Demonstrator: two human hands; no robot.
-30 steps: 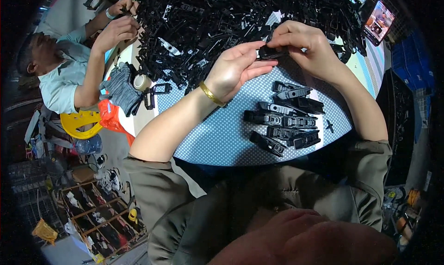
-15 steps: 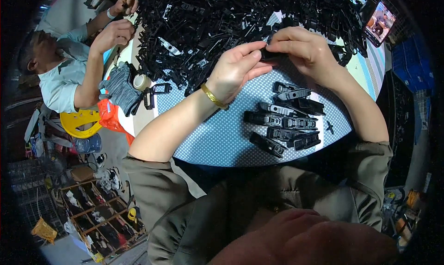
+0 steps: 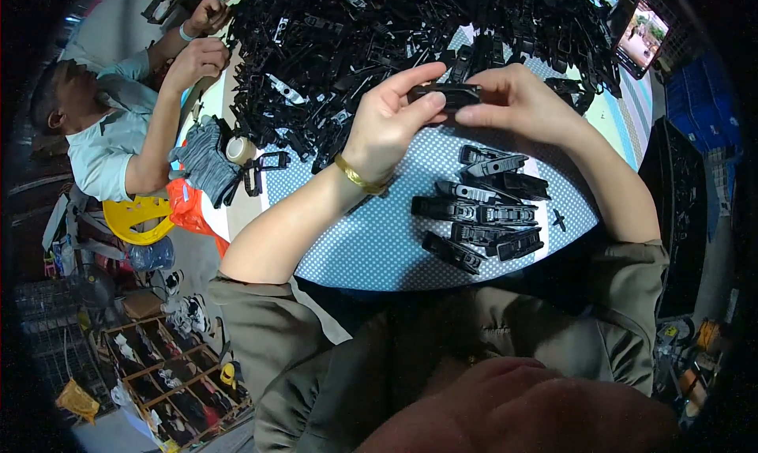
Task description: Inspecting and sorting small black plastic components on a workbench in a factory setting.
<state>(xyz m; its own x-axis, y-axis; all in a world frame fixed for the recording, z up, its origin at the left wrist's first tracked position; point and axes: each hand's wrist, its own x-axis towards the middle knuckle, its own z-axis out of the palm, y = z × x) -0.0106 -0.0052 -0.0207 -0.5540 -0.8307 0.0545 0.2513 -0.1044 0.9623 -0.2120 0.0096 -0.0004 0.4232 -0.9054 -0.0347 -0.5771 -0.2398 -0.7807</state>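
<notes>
Between my two hands is a narrow black plastic part [image 3: 452,95], held up over the table just short of the big heap. My left hand [image 3: 388,121], with a gold band at the wrist, pinches its left end between thumb and fingers. The thumb and fingertips of my right hand [image 3: 517,101] close around its right end. Closer to me on the dotted tabletop lies a group of similar black parts [image 3: 478,212], several of them side by side. A small black cross-shaped piece [image 3: 559,221] rests to their right.
A large heap of black parts [image 3: 339,50] covers the table's far side. Left of it lie a roll of tape [image 3: 238,149] and a grey glove-like cloth [image 3: 204,161]. A phone [image 3: 641,38] stands at the far right. A co-worker [image 3: 110,145] sits at the left, hands at the table edge.
My hands have turned the black part so that more of it shows. The right hand's thumb and fingers have spread wider. The group of parts lies as before.
</notes>
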